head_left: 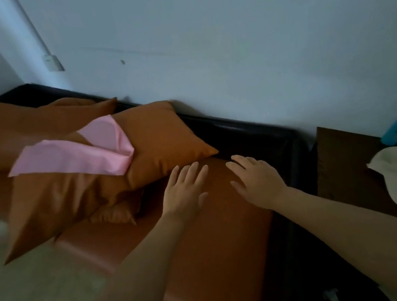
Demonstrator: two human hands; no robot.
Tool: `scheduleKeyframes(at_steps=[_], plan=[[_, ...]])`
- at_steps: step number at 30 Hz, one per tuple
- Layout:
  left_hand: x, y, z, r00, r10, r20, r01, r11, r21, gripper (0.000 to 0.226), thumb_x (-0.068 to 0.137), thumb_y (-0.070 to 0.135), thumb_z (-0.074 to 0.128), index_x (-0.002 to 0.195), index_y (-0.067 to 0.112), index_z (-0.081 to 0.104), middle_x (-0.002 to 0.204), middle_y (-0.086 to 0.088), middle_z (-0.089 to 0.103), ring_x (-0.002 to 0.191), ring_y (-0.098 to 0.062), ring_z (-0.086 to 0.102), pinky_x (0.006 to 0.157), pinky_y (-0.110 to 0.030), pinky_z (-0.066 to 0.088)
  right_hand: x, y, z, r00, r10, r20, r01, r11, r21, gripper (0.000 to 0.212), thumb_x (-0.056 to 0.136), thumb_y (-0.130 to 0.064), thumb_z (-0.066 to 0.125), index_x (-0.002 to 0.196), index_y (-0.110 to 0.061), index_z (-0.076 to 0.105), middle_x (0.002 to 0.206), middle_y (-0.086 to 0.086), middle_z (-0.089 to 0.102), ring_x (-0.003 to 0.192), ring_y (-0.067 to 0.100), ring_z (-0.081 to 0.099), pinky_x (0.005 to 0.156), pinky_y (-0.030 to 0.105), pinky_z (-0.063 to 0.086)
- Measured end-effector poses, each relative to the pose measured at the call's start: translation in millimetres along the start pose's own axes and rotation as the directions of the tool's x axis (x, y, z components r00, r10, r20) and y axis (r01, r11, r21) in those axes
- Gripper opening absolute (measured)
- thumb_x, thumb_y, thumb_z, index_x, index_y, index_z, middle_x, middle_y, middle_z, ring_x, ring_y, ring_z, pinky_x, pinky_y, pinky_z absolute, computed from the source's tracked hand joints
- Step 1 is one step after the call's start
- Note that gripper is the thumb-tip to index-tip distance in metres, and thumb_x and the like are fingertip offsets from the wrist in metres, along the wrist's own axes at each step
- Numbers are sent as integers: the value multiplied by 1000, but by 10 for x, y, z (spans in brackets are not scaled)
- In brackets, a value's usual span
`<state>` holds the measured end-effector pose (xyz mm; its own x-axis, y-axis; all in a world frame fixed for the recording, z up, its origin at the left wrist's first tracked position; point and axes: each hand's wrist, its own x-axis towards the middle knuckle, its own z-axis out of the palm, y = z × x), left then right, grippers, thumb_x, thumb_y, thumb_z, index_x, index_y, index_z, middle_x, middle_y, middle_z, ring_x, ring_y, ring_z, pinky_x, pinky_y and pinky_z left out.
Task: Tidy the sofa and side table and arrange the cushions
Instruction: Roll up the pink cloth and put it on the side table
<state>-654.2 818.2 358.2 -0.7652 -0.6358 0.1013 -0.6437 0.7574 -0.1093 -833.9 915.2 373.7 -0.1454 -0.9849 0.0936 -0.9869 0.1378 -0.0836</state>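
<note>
Sofa [213, 227]: both hands, left hand [185, 192] and right hand [257, 182], lie flat with fingers spread on its tan seat, gripping nothing. Beyond them a cushion [161, 141], probably light, soft and slippery-skinned, sits askew under a pink cloth [73, 153]; its corners look best to grasp.

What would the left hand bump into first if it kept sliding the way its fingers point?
Probably the nearest orange cushion. The left hand lies flat on the orange seat, fingers pointing up toward that cushion's lower edge, just ahead of the fingertips. Depth is unclear, so it might slip under the edge instead.
</note>
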Motion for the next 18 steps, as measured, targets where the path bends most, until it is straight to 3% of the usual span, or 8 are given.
scheduleKeyframes(at_steps=[6, 10, 18], plan=[[-352, -1237, -39, 998, -63, 4, 63, 998, 3, 64, 100, 49, 36, 153, 28, 7, 161, -1, 12, 148, -22, 9, 118, -38, -4, 600, -1121, 171, 998, -66, -8, 66, 996, 64, 48, 98, -37, 45, 142, -16, 42, 148, 7, 40, 132, 24, 42, 101, 39, 40], [-544, -1865, -34, 990, -142, 17, 142, 990, 13, 64, 99, 51, 37, 152, 29, 9, 160, -1, 13, 147, -23, 12, 119, -40, 1, 982, -1738, 243, 994, -111, -8, 112, 990, 82, 48, 98, -38, 44, 142, -18, 41, 148, 5, 40, 132, 23, 42, 101, 38, 42], [-678, -2768, 73, 964, -263, 38, 259, 963, 75, 61, 98, 56, 35, 150, 30, 17, 159, 0, 19, 147, -23, 15, 119, -42, 5, 1725, -2480, 324, 976, -218, 7, 215, 968, 126, 44, 100, -39, 41, 139, -19, 43, 145, 2, 44, 126, 21, 48, 98, 36, 46]])
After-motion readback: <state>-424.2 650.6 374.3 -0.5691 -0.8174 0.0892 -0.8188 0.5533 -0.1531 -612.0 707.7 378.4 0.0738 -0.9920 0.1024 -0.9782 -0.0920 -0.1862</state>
